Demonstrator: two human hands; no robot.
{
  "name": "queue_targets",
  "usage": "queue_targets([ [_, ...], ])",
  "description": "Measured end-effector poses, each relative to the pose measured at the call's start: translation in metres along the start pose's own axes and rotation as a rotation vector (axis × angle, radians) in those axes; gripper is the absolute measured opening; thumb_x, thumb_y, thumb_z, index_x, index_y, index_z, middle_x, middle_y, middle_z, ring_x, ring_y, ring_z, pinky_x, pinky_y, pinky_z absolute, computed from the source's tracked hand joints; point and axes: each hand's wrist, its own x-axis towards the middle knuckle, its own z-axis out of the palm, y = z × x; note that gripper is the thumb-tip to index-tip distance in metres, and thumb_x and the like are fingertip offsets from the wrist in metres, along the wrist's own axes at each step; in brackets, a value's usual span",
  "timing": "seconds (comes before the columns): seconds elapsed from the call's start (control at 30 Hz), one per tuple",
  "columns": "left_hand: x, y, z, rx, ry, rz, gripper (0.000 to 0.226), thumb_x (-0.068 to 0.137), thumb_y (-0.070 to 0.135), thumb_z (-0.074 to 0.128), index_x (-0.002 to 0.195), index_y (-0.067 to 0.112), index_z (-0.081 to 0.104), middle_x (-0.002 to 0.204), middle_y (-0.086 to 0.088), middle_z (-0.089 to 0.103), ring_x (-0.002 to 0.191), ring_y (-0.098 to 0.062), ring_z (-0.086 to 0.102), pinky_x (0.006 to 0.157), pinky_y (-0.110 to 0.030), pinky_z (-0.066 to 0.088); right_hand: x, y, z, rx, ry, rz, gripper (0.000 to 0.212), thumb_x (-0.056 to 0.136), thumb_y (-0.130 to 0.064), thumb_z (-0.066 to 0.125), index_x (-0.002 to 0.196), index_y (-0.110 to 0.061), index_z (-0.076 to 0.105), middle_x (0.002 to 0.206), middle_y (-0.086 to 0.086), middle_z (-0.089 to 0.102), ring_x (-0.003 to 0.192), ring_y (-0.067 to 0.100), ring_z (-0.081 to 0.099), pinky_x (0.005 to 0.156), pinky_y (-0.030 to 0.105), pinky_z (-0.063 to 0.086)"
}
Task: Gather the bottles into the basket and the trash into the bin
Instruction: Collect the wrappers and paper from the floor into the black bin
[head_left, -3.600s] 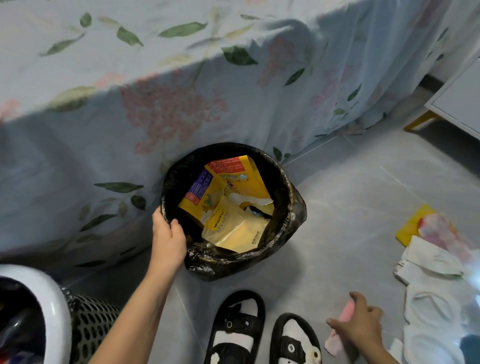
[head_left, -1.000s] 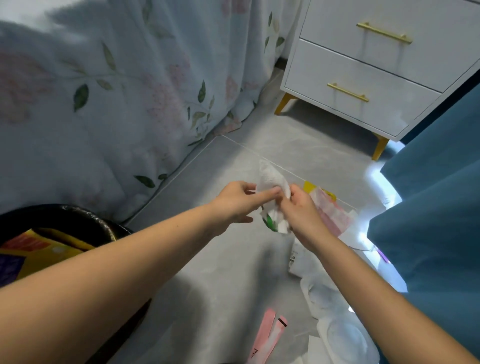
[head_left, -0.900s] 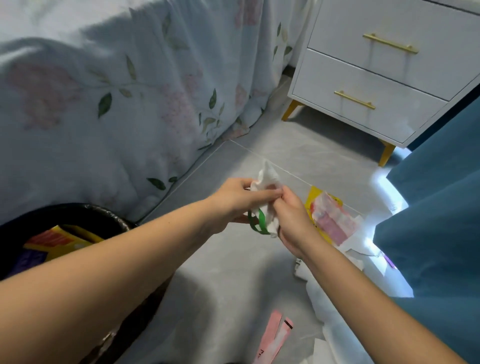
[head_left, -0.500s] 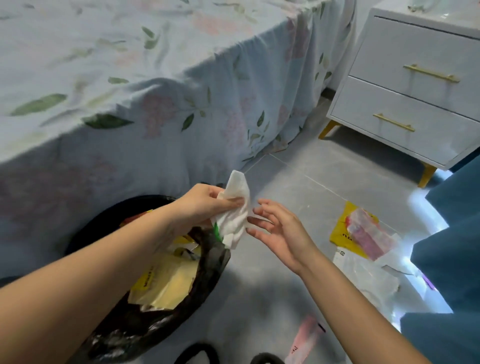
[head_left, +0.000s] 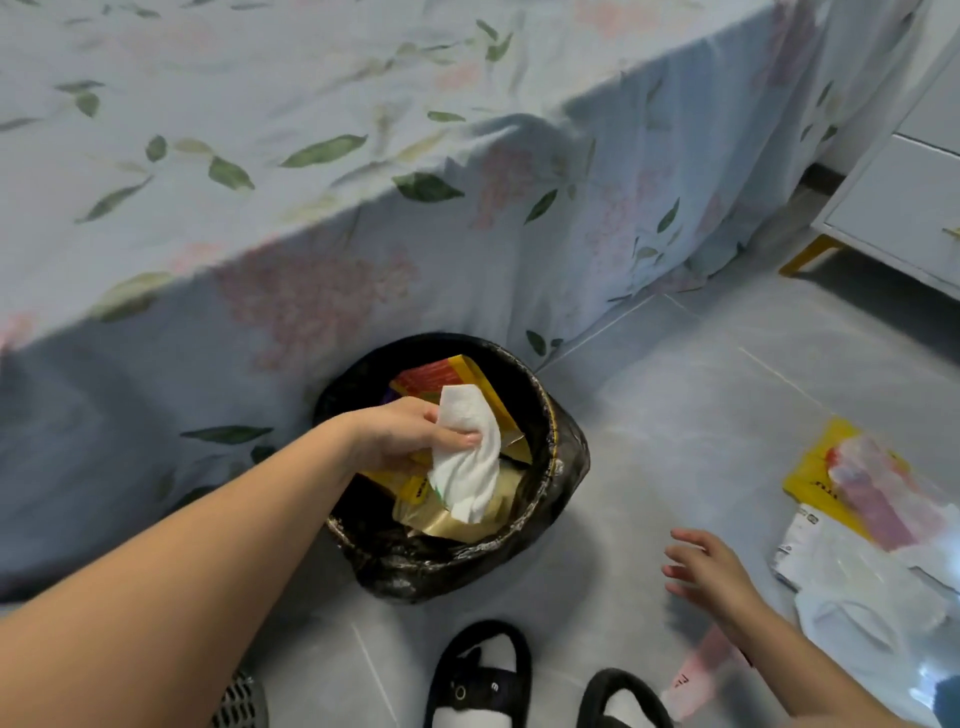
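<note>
Head view, looking down at a grey tiled floor (head_left: 675, 441) beside a bed draped in a pale floral sheet (head_left: 363, 156).

The left hand (head_left: 410, 436) reaches out over a bin (head_left: 566, 467) lined with a black bag. Its fingers are curled and pinch a crumpled white tissue (head_left: 467, 457) near the tissue's upper part; the rest of the tissue hangs down below the hand, above the bin's opening. A trace of green shows at the tissue's lower left edge. Inside the bin lie yellow wrappers (head_left: 457, 376), one with red print.

The right hand (head_left: 711, 571) is low at the right, well apart from the bin, above the floor. Its fingers are spread and nearly straight, and it holds nothing. Just below it on the floor lies a pink strip (head_left: 701, 665), blurred.

To the right of that hand, loose trash lies on the floor: a yellow packet (head_left: 815, 478) with a pinkish clear bag (head_left: 872, 493) over it, and nearer the camera white plastic packs (head_left: 857, 582).

At the bottom edge two black and white slippers (head_left: 478, 680) point toward the bin. A perforated basket wall (head_left: 241, 701) shows at the bottom left corner. A white drawer unit (head_left: 904, 208) with a gold leg stands at the far right.
</note>
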Motion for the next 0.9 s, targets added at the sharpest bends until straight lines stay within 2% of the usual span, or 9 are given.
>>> queue_targets([
  [0.1, -0.001, -0.015, -0.005, 0.148, 0.068, -0.072, 0.022, 0.083, 0.020, 0.072, 0.103, 0.013, 0.067, 0.101, -0.004, 0.068, 0.099, -0.020, 0.065, 0.088, -0.035, 0.053, 0.002, 0.007, -0.006, -0.018, -0.003, 0.011, 0.031, 0.091, 0.004, 0.050, 0.122, -0.001, 0.051, 0.086, 0.013, 0.055, 0.068, 0.024, 0.054, 0.059, 0.031, 0.046],
  [0.2, 0.003, -0.024, -0.005, 0.310, 0.157, -0.111, 0.034, 0.086, 0.018, 0.068, 0.115, 0.004, 0.058, 0.110, -0.014, 0.064, 0.105, -0.030, 0.064, 0.088, -0.040, 0.056, 0.002, 0.008, -0.010, -0.030, -0.007, -0.001, 0.030, 0.090, 0.002, 0.051, 0.119, -0.003, 0.053, 0.089, 0.014, 0.057, 0.070, 0.025, 0.056, 0.060, 0.031, 0.048],
  [0.33, 0.009, -0.022, -0.001, 0.277, 0.236, -0.093, 0.037, 0.086, 0.014, 0.065, 0.119, 0.001, 0.057, 0.113, -0.018, 0.063, 0.104, -0.033, 0.063, 0.090, -0.048, 0.053, 0.004, 0.009, -0.013, -0.011, -0.020, -0.004, 0.027, 0.090, 0.003, 0.051, 0.116, -0.005, 0.052, 0.089, 0.014, 0.056, 0.071, 0.026, 0.056, 0.060, 0.033, 0.048],
  [0.47, 0.012, -0.015, 0.006, 0.299, 0.242, -0.091, 0.027, 0.088, 0.009, 0.059, 0.115, 0.010, 0.060, 0.095, -0.006, 0.059, 0.087, -0.019, 0.057, 0.078, -0.035, 0.051, 0.006, 0.012, -0.014, -0.014, -0.030, 0.002, 0.026, 0.091, 0.002, 0.051, 0.115, -0.007, 0.052, 0.092, 0.014, 0.057, 0.073, 0.026, 0.057, 0.062, 0.033, 0.049],
  [0.53, 0.014, -0.011, 0.009, 0.275, 0.275, -0.080, 0.022, 0.088, 0.009, 0.059, 0.109, 0.014, 0.059, 0.096, -0.007, 0.058, 0.083, -0.019, 0.055, 0.071, -0.032, 0.048, 0.008, 0.013, -0.016, -0.014, -0.032, 0.003, 0.026, 0.091, 0.002, 0.051, 0.115, -0.007, 0.053, 0.092, 0.014, 0.058, 0.073, 0.026, 0.057, 0.062, 0.033, 0.049],
  [0.63, 0.018, -0.004, 0.012, 0.208, 0.386, 0.004, 0.018, 0.087, 0.009, 0.058, 0.105, 0.012, 0.062, 0.085, -0.009, 0.058, 0.068, -0.021, 0.051, 0.056, -0.030, 0.043, 0.012, 0.011, -0.020, -0.007, -0.031, 0.009, 0.025, 0.091, 0.002, 0.050, 0.114, -0.006, 0.054, 0.090, 0.013, 0.058, 0.071, 0.025, 0.057, 0.060, 0.032, 0.048],
  [0.7, 0.019, 0.008, 0.016, 0.168, 0.522, 0.111, 0.008, 0.086, 0.013, 0.061, 0.089, 0.017, 0.068, 0.075, -0.003, 0.061, 0.071, -0.021, 0.057, 0.059, -0.030, 0.047, 0.014, 0.008, -0.022, 0.009, -0.027, 0.013, 0.024, 0.092, 0.003, 0.048, 0.114, -0.005, 0.053, 0.088, 0.012, 0.057, 0.067, 0.024, 0.055, 0.057, 0.030, 0.046],
  [0.77, 0.016, 0.028, 0.025, 0.110, 0.620, 0.230, 0.013, 0.084, 0.018, 0.062, 0.073, 0.021, 0.068, 0.069, 0.001, 0.063, 0.072, -0.019, 0.059, 0.068, -0.033, 0.052, 0.017, 0.006, -0.025, 0.036, -0.019, 0.013, 0.023, 0.092, 0.004, 0.045, 0.113, -0.004, 0.052, 0.087, 0.012, 0.054, 0.064, 0.023, 0.052, 0.055, 0.029, 0.041],
  [0.9, 0.007, 0.086, 0.050, 0.079, 0.502, 0.368, 0.012, 0.086, 0.023, 0.060, 0.083, 0.016, 0.069, 0.084, -0.001, 0.067, 0.070, -0.011, 0.060, 0.063, -0.025, 0.050, 0.027, 0.004, -0.031, 0.084, 0.014, -0.013, 0.016, 0.097, -0.009, 0.045, 0.108, -0.003, 0.054, 0.083, 0.010, 0.052, 0.062, 0.022, 0.050, 0.049, 0.026, 0.040],
])
